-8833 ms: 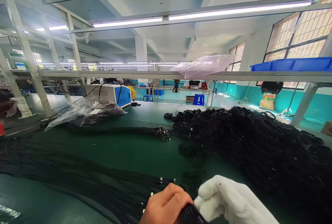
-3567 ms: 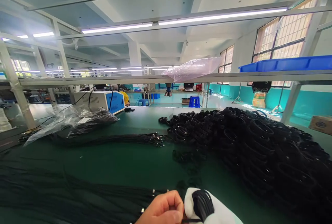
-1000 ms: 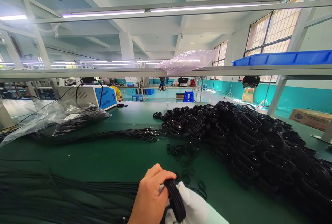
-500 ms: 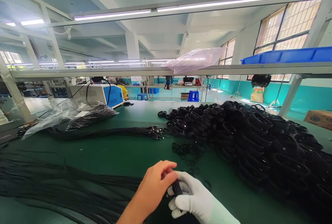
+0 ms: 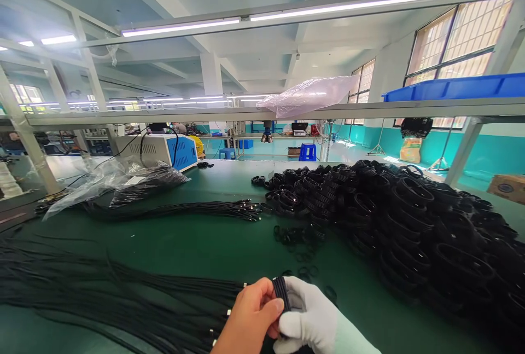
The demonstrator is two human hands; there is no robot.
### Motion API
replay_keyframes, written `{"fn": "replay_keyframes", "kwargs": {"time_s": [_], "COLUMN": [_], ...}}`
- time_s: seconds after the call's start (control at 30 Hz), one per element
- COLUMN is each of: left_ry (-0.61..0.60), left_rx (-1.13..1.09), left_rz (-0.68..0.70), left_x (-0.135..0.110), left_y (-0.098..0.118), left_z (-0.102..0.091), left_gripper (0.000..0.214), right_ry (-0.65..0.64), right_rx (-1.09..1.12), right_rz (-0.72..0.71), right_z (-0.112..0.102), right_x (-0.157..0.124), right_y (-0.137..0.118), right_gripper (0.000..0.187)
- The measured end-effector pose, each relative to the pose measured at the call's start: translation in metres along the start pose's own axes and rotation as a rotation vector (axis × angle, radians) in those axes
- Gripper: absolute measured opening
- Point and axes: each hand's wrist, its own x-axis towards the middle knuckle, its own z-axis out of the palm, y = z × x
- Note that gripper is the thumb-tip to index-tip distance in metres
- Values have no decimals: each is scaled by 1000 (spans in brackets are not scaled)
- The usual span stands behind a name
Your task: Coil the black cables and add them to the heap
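Between my two hands sits a coiled black cable [image 5: 281,292], its turns pressed side by side. My bare left hand [image 5: 255,310] pinches the coil from the left with thumb and fingers. My right hand [image 5: 305,313], in a white glove, is closed round its other side; part of the coil is hidden behind the fingers. Long loose black cables [image 5: 135,294] with small metal plugs lie to the left, some under my left forearm. Just beyond my hands are a few thin black rings [image 5: 305,272] on the green table [image 5: 172,250].
A large heap of coiled black cables [image 5: 410,222] covers the table's right side. Further back lie a straight cable bundle [image 5: 197,210] and a clear plastic bag [image 5: 143,181]. A blue and white machine [image 5: 180,151] stands behind them. A shelf [image 5: 205,117] crosses above.
My left hand has come down and right, its thumb and fingers now on the coil. The coil has risen slightly in the right glove. Plug ends show left of my hand.
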Motion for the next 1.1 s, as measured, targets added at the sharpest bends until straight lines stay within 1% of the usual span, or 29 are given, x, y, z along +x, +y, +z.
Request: {"fn": "replay_keyframes", "kwargs": {"time_s": [0.07,0.1,0.17,0.2,0.23,0.27,0.33,0.37,0.4,0.47,0.5,0.57,0.63,0.7,0.77,0.87,0.93,1.0,1.07,1.1], "left_ry": [-23,-65,-146,-140,-94,-20,146,212,260,317,342,396,411,406,373,254,215,252,333,368], "left_rx": [8,-28,-83,-58,12,114,324,410,478,561,583,588,559,552,571,507,416,373,398,433], "left_rz": [12,16,5,-4,-6,10,108,178,248,358,391,423,426,406,351,234,191,167,157,161], "left_x": [2,4,6,7,8,8,6,5,4,4,5,8,12,14,14,13,16,22,30,34], "left_y": [0,0,-1,-1,0,0,2,2,0,-5,-8,-15,-19,-16,-7,14,24,24,12,1], "left_z": [0,-1,-4,-6,-8,-9,-11,-10,-9,-5,-3,0,1,1,-1,-10,-20,-31,-41,-47], "left_gripper": [17,18,21,23,23,21,13,15,22,31,32,32,31,29,28,24,25,30,37,38], "right_ry": [37,25,-41,-61,-63,-56,-33,-22,-16,-25,-39,-71,-97,-128,-199,-331,-404,-447,-426,-386], "right_rx": [-13,-3,37,66,95,130,160,132,76,-50,-87,-92,-56,33,193,389,457,495,477,439], "right_rz": [11,12,10,7,5,2,15,22,22,-23,-53,-80,-70,-51,-28,2,-17,-44,-64,-73], "right_z": [2,3,2,1,0,-2,-6,-7,-9,-12,-13,-14,-13,-11,-11,-18,-26,-32,-32,-30], "right_x": [-1,-1,-2,-3,-3,-2,1,3,5,10,12,14,14,11,7,4,5,7,7,5], "right_y": [-2,-3,-3,-3,-2,0,5,8,11,16,18,20,22,22,21,19,19,17,11,6], "right_gripper": [41,39,37,37,38,39,42,45,47,52,53,56,61,62,54,42,46,51,55,54]}}
